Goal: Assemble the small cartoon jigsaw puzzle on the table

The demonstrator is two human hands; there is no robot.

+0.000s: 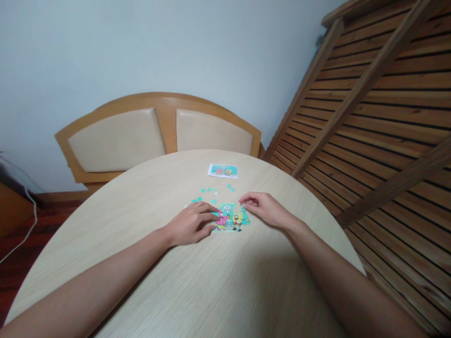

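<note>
A partly joined jigsaw puzzle [228, 224] with cartoon figures on a teal background lies flat on the round table. My left hand [195, 220] rests palm down at the puzzle's left side, fingers spread and their tips touching its edge. At the upper right corner is my right hand [262, 206], its fingers bent and pinched together just over the teal pieces there. Whatever sits between those fingertips is too small to make out. Loose puzzle pieces [213, 201] are scattered beyond the left hand, and a couple more teal pieces [230, 188] lie farther back.
A small printed picture card [223, 171] of the same cartoon lies behind the pieces. The pale wooden tabletop [211, 291] has a curved edge. Past it stand a padded wooden headboard [165, 122] against the wall and a slatted wooden panel [380, 103] on the right.
</note>
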